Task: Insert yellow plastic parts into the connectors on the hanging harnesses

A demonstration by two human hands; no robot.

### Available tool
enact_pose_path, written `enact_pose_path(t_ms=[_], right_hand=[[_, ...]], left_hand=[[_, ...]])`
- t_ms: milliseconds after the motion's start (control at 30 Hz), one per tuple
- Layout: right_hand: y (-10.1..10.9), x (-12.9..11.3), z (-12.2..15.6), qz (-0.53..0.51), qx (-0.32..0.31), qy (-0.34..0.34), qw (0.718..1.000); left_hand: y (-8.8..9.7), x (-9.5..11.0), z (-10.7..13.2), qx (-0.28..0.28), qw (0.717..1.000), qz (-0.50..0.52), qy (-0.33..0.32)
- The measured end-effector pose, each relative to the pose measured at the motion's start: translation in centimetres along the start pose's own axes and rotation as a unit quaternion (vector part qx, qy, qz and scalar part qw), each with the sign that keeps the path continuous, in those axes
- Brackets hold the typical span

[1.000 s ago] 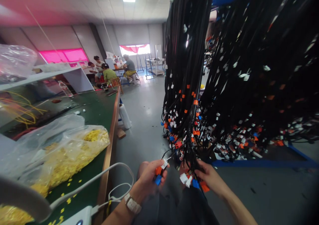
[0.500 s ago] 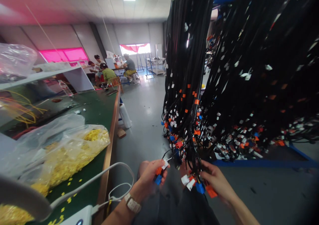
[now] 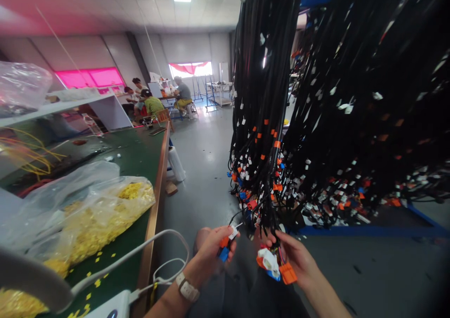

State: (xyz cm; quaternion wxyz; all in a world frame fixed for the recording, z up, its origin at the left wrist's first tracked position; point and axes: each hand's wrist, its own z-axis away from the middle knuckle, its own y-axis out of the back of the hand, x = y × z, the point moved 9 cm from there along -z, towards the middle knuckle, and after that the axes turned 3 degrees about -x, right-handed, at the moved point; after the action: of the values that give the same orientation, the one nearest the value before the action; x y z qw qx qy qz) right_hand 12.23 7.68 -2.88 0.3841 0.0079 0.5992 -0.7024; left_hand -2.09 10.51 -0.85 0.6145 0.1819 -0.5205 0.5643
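Note:
My left hand (image 3: pixel 214 247) is closed on a small group of wire connectors (image 3: pixel 224 248), in orange, blue and white, at the end of a thin black cable. My right hand (image 3: pixel 293 252) grips the lower end of a black wiring harness (image 3: pixel 276 240) just above its plugs. Below those fingers hang a white connector (image 3: pixel 269 260), an orange connector (image 3: pixel 288 273) and some blue. Right above both hands, a thick bundle of black harnesses (image 3: pixel 267 83) hangs down, its ends crowded with white, orange, red and blue plugs.
More black harnesses (image 3: pixel 358 97) hang at right over a blue-framed rack (image 3: pixel 351 232). At left is a green-topped bench (image 3: pixel 140 154) with a plastic bag of yellow pieces (image 3: pixel 108 215) and a white cable (image 3: pixel 161 233). Several people (image 3: pixel 153 103) sit farther back.
My right hand has shifted slightly left, and the connectors under it have turned and bunched together. The left hand has stayed in nearly the same place.

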Motion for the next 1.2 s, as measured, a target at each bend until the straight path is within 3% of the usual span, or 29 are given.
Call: enact_pose_path(t_ms=[167, 467, 800, 1033, 1200], right_hand=[[0.0, 0.2, -1.1, -0.119, -0.013, 0.034, 0.992], [0.7, 0.0, 0.0, -0.129, 0.016, 0.011, 0.991], [3.3, -2.6, 2.6, 0.072, 0.109, 0.066, 0.989], [4.5, -4.8, 4.6, 0.306, 0.186, 0.074, 0.931], [4.8, -5.3, 5.0, 0.384, 0.221, 0.069, 0.894]], left_hand=[[-0.1, 0.2, 0.0, 0.002, 1.0, -0.002, -0.007], [-0.3, 0.3, 0.1, -0.003, 1.0, -0.01, -0.017], [-1.6, -1.3, -0.2, -0.067, 0.998, -0.016, -0.005], [-2.0, -1.4, -0.1, -0.08, 0.996, -0.049, -0.012], [-2.0, -1.7, -0.3, -0.087, 0.995, -0.056, -0.011]])
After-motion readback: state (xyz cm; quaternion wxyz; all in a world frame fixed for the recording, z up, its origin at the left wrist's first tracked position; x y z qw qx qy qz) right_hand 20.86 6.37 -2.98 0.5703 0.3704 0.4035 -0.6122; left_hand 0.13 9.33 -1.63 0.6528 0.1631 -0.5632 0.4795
